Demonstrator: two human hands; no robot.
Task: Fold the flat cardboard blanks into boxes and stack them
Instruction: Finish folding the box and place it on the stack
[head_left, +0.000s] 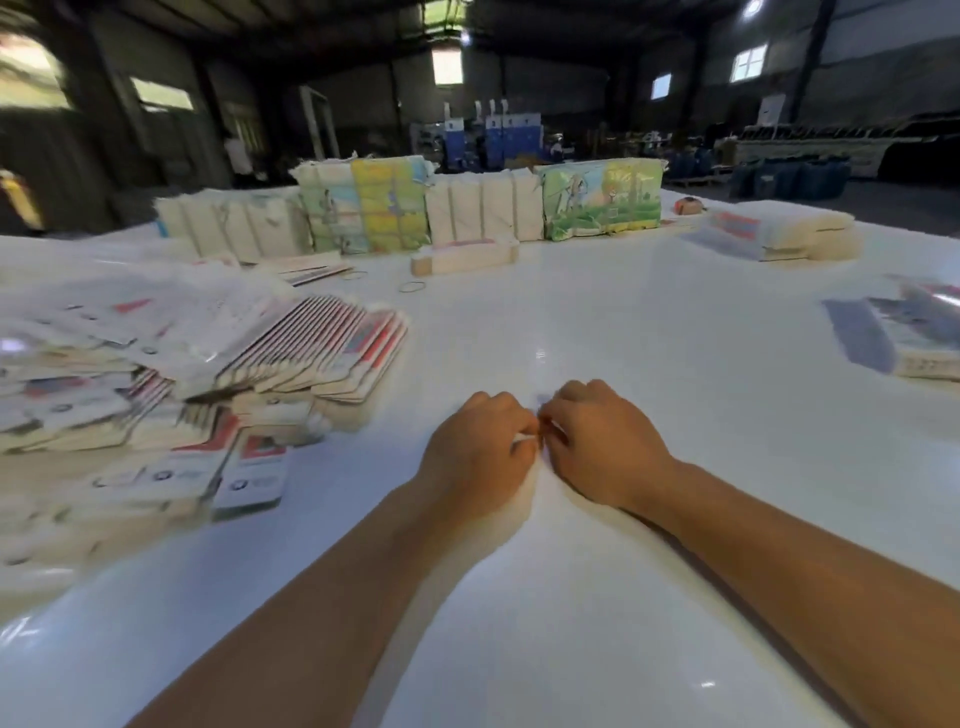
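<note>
My left hand (475, 454) and my right hand (597, 441) meet knuckle to knuckle over the white table (571, 597), fingers curled. Between the fingertips a small white item (524, 438) shows; it is mostly hidden and blurred, so I cannot tell what it is. A large heap of flat white-and-red cardboard blanks (171, 374) lies to the left of my hands. Two blanks (252, 475) lie at its near edge.
Bundled blanks and colourful printed packs (389, 205) line the far side of the table. A small tied stack (462, 257) and rubber bands (412, 286) lie in front of them. More stacks sit at the right (904, 338) and far right (779, 234).
</note>
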